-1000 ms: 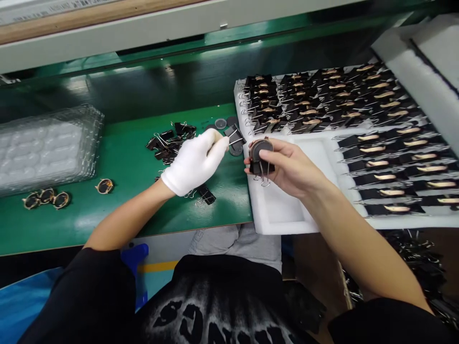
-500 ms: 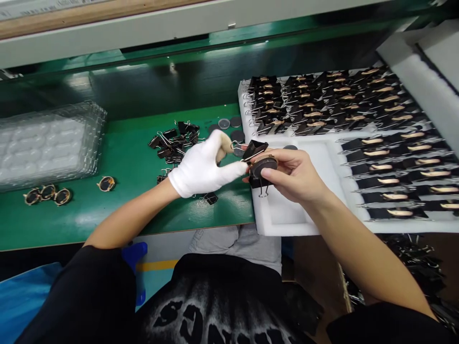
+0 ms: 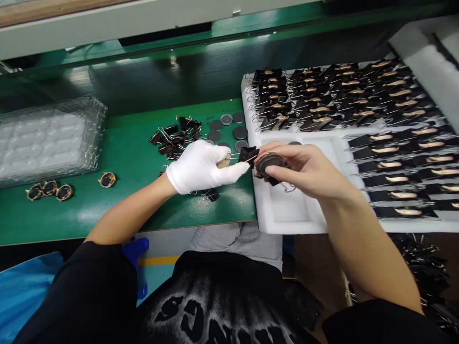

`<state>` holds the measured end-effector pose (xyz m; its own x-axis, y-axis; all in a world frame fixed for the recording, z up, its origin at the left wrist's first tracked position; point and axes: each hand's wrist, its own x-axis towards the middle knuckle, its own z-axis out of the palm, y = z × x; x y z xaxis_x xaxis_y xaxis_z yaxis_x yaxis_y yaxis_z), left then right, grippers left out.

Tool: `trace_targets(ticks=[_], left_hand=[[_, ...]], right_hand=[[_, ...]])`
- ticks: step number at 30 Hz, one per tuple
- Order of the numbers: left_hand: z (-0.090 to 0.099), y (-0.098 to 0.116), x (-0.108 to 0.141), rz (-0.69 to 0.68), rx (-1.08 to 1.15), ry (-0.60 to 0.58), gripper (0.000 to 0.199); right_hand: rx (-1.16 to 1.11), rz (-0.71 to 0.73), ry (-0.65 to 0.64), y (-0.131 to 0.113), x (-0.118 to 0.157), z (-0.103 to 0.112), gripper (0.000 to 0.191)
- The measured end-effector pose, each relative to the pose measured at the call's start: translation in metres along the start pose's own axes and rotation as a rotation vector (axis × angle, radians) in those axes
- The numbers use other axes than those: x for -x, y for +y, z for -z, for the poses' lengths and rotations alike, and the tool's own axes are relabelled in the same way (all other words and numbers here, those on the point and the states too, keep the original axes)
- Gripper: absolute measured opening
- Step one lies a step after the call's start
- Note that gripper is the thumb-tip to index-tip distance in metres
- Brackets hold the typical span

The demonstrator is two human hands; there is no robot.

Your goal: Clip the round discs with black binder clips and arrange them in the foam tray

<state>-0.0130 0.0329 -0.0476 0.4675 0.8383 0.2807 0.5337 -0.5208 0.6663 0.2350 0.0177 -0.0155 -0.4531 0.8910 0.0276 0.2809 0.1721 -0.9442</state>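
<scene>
My left hand [image 3: 204,167], in a white glove, pinches the wire handles of a black binder clip [image 3: 247,154]. The clip's jaw end meets the edge of a round part with a dark disc face [image 3: 271,165]. My bare right hand [image 3: 304,172] grips that round part, thumb on the dark face. A second binder clip juts from the part's lower side, its wire handle [image 3: 288,187] showing. Whether the first clip has closed on the edge is hidden by my fingers. Behind my left hand lies a pile of binder clips [image 3: 175,138].
Dark discs [image 3: 240,132] lie on the green table [image 3: 143,210]. A white foam tray [image 3: 265,210] at right holds rows of clipped parts [image 3: 394,179]. Clear plastic trays [image 3: 46,148] are stacked at left, near several gold-rimmed round parts [image 3: 64,192].
The clip in my left hand has turned level and come against the round part's edge. My right hand has tilted the part, swinging its lower clip rightward.
</scene>
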Motion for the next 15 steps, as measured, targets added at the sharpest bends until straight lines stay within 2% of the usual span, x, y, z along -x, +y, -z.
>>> trace_targets(ticks=[4, 7, 10, 15], left_hand=[[0.001, 0.004, 0.001, 0.023, 0.19, -0.12, 0.053], [-0.001, 0.01, 0.004, 0.041, 0.277, -0.214, 0.051], [-0.005, 0.014, 0.006, 0.052, 0.295, -0.252, 0.05], [-0.009, 0.014, 0.007, 0.085, 0.326, -0.312, 0.051]], right_hand=[[0.069, -0.131, 0.068, -0.006, 0.001, 0.015, 0.021], [0.047, -0.168, -0.02, -0.004, 0.001, 0.021, 0.028], [0.058, -0.156, -0.111, 0.001, 0.001, 0.022, 0.029], [0.083, -0.065, -0.138, 0.011, 0.001, 0.022, 0.025]])
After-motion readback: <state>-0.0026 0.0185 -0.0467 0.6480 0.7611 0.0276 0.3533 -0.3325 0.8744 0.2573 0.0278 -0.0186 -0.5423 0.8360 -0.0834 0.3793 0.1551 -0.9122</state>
